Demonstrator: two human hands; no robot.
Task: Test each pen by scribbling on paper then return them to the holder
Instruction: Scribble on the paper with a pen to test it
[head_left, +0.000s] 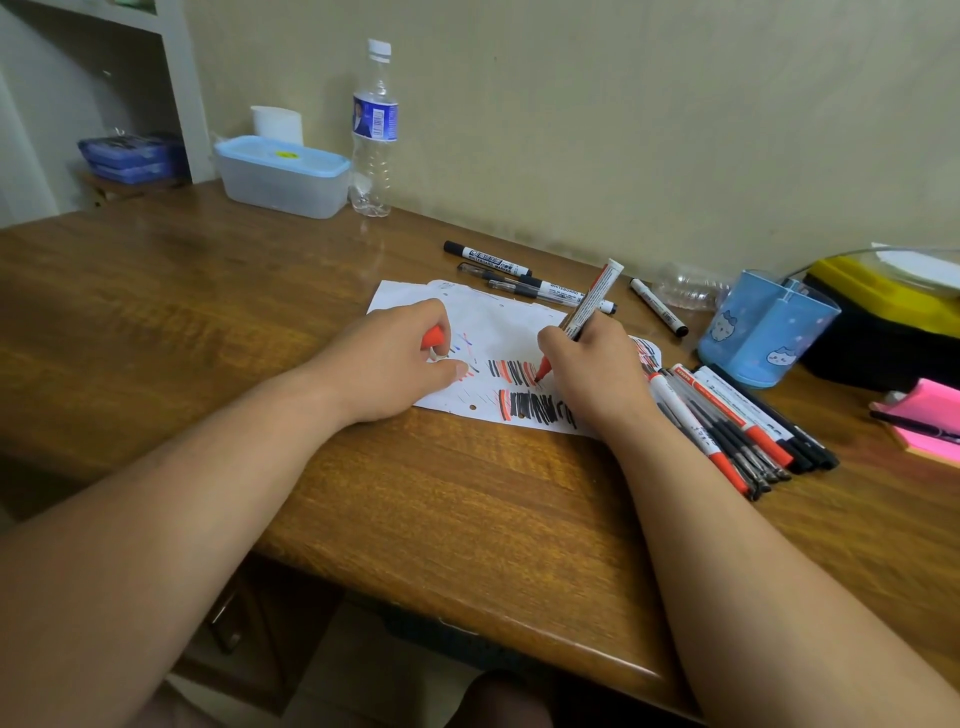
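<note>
Head view. The right hand (592, 369) pinches a red marker (587, 306) low on its barrel, fingers curled round it. The marker's tail tilts up and away, and its tip is at, and apparently touching, the paper (498, 322) among red and black scribbles. The left hand (395, 358) rests on the left part of the sheet, fingers curled round the red cap (432, 336).

The paper lies mid-counter (467, 493). A bundle of pens (737, 426) lies just right of the right wrist, and a few more pens (519, 270) lie at the sheet's far edge. The blue holder (758, 332) stands upright at the far right, near the bundle, and no pen shows above its rim.

Handling: the marker is probably light, stiff and smooth. A grip near the tip suits scribbling, a mid-barrel grip suits carrying, and the cap should be pushed on before the marker is stowed. The sheet is thin and likely to slide, so it needs a hand holding it down.

Also present are a water bottle (374, 130) and a lidded tub (283, 176) at the far left, and pink sticky notes (924, 421) at the right.
</note>
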